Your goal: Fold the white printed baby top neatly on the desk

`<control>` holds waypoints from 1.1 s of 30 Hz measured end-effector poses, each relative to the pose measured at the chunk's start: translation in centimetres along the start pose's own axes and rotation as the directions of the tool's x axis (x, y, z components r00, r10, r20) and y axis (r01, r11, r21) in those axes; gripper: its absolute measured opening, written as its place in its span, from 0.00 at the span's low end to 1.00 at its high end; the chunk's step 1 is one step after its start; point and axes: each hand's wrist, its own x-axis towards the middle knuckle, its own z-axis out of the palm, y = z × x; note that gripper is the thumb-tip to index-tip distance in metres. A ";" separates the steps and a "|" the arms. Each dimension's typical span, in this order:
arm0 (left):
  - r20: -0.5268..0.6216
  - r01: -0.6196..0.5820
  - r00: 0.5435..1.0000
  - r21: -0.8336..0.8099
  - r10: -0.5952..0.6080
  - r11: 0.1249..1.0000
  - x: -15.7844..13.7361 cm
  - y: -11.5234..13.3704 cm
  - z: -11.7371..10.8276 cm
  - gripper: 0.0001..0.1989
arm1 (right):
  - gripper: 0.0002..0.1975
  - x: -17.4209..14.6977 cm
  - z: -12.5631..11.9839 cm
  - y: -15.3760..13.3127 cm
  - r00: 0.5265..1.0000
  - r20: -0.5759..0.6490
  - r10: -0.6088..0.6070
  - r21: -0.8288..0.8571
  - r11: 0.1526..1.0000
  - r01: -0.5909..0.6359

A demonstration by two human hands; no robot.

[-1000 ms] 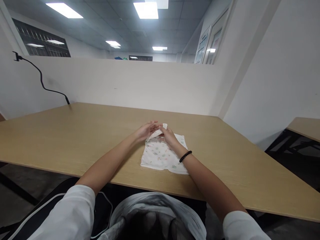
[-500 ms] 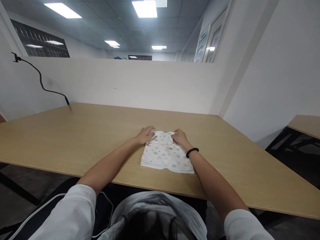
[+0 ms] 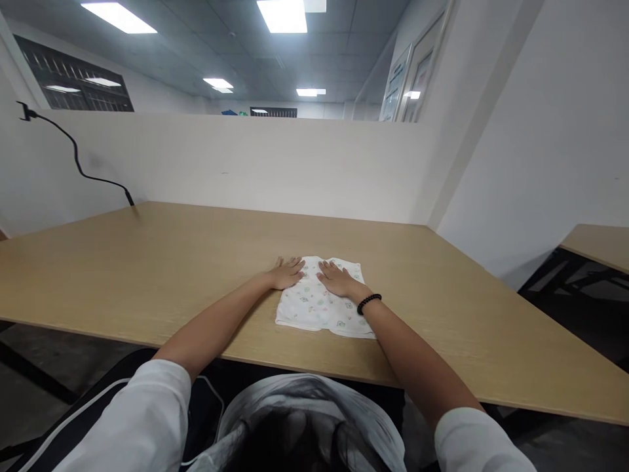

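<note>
A white cloth piece printed with small coloured figures (image 3: pixel 319 305) lies flat on the wooden table in front of me; whether it is a garment I cannot tell. My left hand (image 3: pixel 286 273) rests at its upper left edge, fingers stretched out and partly over the fabric. On the upper middle of the cloth lies my right hand (image 3: pixel 337 279), palm down with the fingers spread. A black beaded bracelet (image 3: pixel 368 302) circles my right wrist. Part of the cloth is hidden under both hands and the right forearm.
The wooden table (image 3: pixel 196 249) reaches back to a low white partition (image 3: pixel 295 164). A black flexible-arm holder (image 3: pixel 78 157) rises at the back left corner. Another table (image 3: pixel 599 242) stands to the far right.
The folded-over strip at the cloth's top is no longer seen; the fabric lies flat there. Both hands, earlier gripping the upper corners, now lie flat, the right one shifted left and inward.
</note>
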 end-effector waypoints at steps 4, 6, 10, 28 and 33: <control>0.033 0.014 0.999 0.020 -0.015 1.000 0.4 -0.2 0.0 0.29 | 0.33 0.0 -0.3 0.2 1.000 0.001 0.000 -0.016 1.000 0.000; 0.034 0.016 0.999 -0.004 -0.016 1.000 0.6 -0.3 0.0 0.29 | 0.33 0.0 -0.2 0.2 1.000 -0.004 0.001 -0.012 1.000 -0.001; 0.022 0.000 1.000 -0.091 0.002 0.996 0.8 -0.5 -0.1 0.30 | 0.33 0.0 0.0 0.1 1.000 -0.010 0.011 0.010 1.000 -0.010; -0.432 0.041 0.847 -0.529 -0.311 0.848 0.8 -0.8 -0.3 0.07 | 0.15 -0.6 -3.1 8.5 0.813 -0.291 0.504 0.166 0.863 -0.476; -0.423 -0.010 0.862 -0.566 -0.280 0.825 1.0 0.0 -0.3 0.10 | 0.06 -0.3 -3.4 8.3 0.823 -0.295 0.485 0.289 0.866 -0.407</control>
